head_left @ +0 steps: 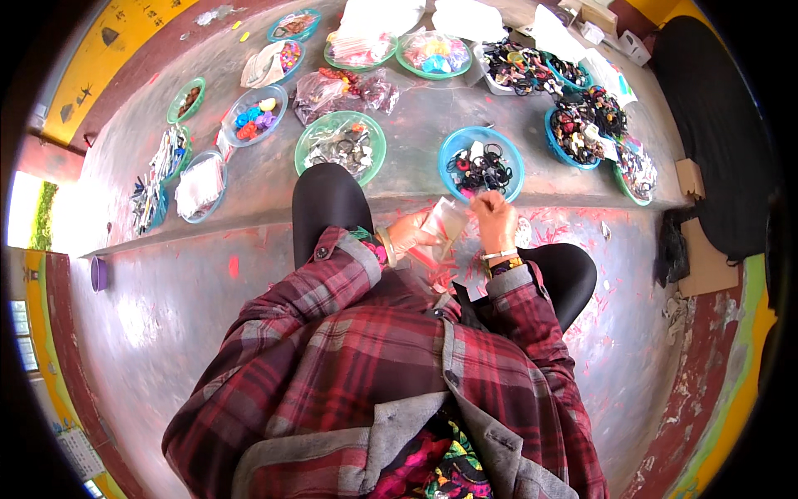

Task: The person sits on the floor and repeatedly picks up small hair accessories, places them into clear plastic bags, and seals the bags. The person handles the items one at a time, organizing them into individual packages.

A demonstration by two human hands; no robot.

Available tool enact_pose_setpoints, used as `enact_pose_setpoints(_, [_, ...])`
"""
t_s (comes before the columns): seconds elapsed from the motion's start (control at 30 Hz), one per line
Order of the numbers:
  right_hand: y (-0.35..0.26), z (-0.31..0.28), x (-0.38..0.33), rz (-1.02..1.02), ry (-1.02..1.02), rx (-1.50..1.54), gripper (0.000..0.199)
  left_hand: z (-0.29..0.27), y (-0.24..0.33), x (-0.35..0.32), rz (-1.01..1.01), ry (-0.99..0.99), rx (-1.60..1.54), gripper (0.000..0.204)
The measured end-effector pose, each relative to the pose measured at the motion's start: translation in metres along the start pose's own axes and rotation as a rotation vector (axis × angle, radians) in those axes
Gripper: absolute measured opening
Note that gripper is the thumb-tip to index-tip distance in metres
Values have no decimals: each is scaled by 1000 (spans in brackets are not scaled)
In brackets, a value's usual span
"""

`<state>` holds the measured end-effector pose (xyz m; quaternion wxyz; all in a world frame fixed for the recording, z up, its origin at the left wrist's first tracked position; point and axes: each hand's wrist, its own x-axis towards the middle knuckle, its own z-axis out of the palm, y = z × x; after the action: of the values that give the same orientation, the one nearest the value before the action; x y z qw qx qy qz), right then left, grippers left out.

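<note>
My left hand (406, 234) is closed on a small clear plastic bag (446, 220), held above my lap between my knees. To its right, my right hand (496, 220) is raised with its fingers bent together, beside the bag and over the near rim of a blue bowl (516, 170). What those fingers hold, if anything, is too small to make out. Dark hair ties (485, 172) and a few pale pieces lie in that bowl. A green bowl (381, 141) of clear-wrapped pieces stands left of it, just past my left knee.
Several bowls and baskets stand on the raised ledge, including a blue bowl (550, 133) heaped with dark pieces, a bowl (228, 125) of coloured pieces and a basket (218, 208) of white packets. Red scraps (573, 229) litter the floor. A cardboard piece (708, 270) leans at the right.
</note>
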<state>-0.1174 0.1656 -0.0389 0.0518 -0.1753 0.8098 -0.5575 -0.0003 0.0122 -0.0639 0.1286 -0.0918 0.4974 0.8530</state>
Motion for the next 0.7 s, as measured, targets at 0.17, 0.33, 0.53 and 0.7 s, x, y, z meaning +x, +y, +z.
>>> enact_pose_setpoints(0.17, [-14,-21,14,224,171,525,8,-16,-13,13,-26,312,-108,30])
enact_pose_setpoints(0.33, [7,-23,12,445,116,771,10,-115,-92,76,-148,609,-256,20])
enact_pose_setpoints(0.53, [2,-11,6,593,34,729,11,-159,-92,123,-168,727,452,20])
enact_pose_setpoints(0.7, [-2,-7,5,635,-20,678,11,-121,-47,134,203,969,107,40])
